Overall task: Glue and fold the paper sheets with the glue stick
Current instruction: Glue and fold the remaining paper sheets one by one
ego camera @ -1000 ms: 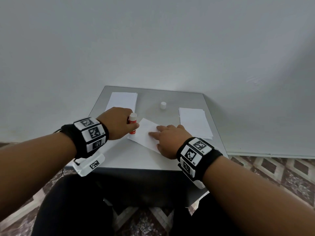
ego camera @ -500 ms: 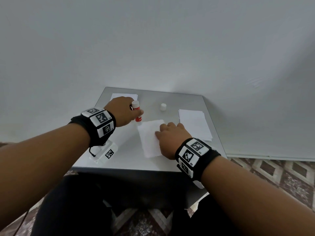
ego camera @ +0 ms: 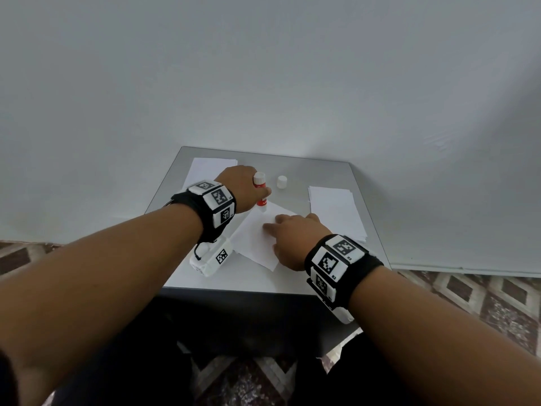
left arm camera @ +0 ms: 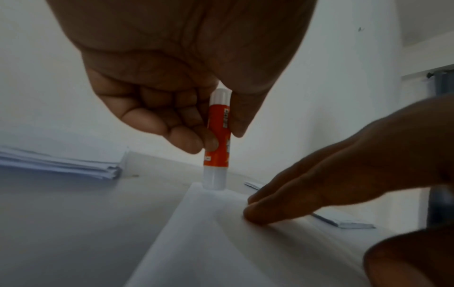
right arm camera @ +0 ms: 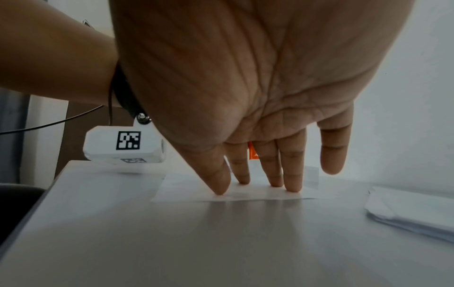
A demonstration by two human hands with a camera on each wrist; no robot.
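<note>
- Fingers (left arm camera: pixel 186 139) and thumb of the left hand (ego camera: pixel 240 187) curl round the glue stick (left arm camera: pixel 217 139), holding it upright with its lower white end on the far corner of the paper sheet (ego camera: pixel 257 241).
- Straight fingers (right arm camera: pixel 292 174) of the right hand (ego camera: pixel 295 238) press the sheet flat on the table (ego camera: pixel 175 212); the little finger is lifted.
- Just beyond the stick stands a white cap (ego camera: pixel 282 182).
- One paper stack (ego camera: pixel 336 212) lies to the right of the sheet, another stack (ego camera: pixel 205 168) at the far left.
</note>
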